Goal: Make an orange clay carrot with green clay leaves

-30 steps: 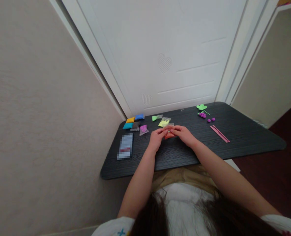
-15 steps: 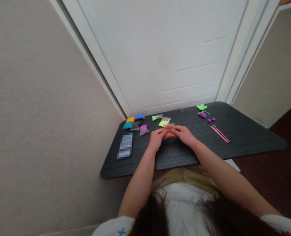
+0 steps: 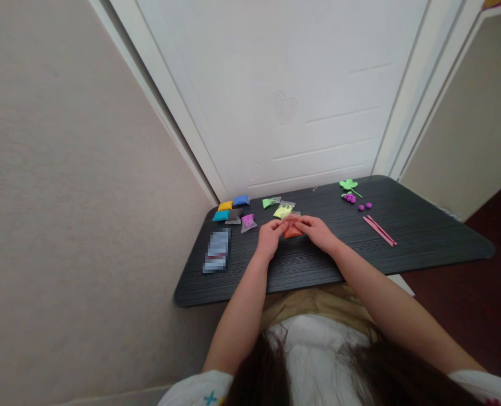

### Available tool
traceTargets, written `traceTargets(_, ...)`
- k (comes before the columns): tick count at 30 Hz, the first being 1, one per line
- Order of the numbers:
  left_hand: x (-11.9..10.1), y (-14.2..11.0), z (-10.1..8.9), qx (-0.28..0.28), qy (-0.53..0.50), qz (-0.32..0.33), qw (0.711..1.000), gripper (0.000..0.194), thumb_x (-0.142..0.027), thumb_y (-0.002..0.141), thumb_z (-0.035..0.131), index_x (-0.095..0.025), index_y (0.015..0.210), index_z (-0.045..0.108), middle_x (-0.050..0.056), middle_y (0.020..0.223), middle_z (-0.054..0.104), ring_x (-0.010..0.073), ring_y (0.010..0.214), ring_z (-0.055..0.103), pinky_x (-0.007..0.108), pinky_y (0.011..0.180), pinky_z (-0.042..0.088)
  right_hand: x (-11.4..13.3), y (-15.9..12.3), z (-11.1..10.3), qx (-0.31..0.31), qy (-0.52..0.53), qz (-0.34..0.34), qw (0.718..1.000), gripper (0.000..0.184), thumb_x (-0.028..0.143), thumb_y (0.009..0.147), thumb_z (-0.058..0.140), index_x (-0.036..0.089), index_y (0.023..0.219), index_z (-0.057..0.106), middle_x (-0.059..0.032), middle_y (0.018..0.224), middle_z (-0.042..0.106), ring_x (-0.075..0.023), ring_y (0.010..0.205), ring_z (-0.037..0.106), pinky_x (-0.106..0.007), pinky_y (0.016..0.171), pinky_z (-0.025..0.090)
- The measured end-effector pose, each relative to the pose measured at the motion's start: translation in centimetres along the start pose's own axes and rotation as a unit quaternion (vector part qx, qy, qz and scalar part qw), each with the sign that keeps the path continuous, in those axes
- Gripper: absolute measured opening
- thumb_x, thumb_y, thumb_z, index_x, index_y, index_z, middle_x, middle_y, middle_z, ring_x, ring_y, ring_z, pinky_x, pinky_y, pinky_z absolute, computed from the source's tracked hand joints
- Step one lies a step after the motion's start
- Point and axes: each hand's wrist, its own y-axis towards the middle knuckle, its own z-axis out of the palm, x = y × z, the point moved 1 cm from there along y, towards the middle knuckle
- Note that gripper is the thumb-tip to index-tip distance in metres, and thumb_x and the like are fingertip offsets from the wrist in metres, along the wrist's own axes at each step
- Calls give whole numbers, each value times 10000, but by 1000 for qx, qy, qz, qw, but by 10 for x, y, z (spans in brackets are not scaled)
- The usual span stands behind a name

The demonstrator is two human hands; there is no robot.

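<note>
Both of my hands meet over a small red-orange clay packet (image 3: 293,230) on the dark table (image 3: 423,237). My left hand (image 3: 269,237) pinches its left edge with closed fingers. From the right, my right hand (image 3: 318,232) grips the other edge, fingers closed too. The packet rests low, at or just above the table top. Just behind it lie a yellow-green packet (image 3: 282,211) and a green packet (image 3: 269,202).
Yellow (image 3: 224,206), blue (image 3: 241,200), teal (image 3: 220,215), grey (image 3: 234,216) and purple (image 3: 247,222) packets lie at the left. A flat card (image 3: 217,250) lies nearer the front. At the right are a green clay leaf (image 3: 347,184), purple balls (image 3: 348,197) and pink tools (image 3: 379,230). A white door stands behind.
Both hands stay on the red-orange packet with only slight finger movement. Nothing else on the table has moved.
</note>
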Motion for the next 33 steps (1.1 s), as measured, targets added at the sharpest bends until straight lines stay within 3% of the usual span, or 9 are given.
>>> traceTargets(4, -4, -1, 2, 9, -1, 4, 1000, 239, -344, 673, 584, -155, 791, 668, 17, 759, 653, 158, 771, 570, 292, 784, 396, -1, 0, 0, -21, -31, 8, 999, 232, 353, 734, 528, 182, 846, 636, -26, 861, 659, -183, 811, 581, -331, 800, 409)
traceTargets(10, -1, 1, 1, -21, -59, -25, 998, 218, -317, 605, 651, -150, 746, 651, 12, 714, 647, 134, 677, 573, 276, 709, 414, -2, -2, 2, 0, -17, -3, 1000, 268, 345, 739, 533, 172, 921, 626, -40, 928, 654, -181, 865, 576, -316, 812, 411)
traceTargets(33, 1, 1, 4, -9, -108, -44, 993, 296, -312, 599, 668, -130, 832, 649, 59, 833, 661, 147, 760, 592, 311, 792, 415, 5, -2, 3, -19, 5, 8, 1000, 280, 369, 708, 560, 160, 878, 637, -39, 866, 657, -163, 813, 578, -311, 793, 410)
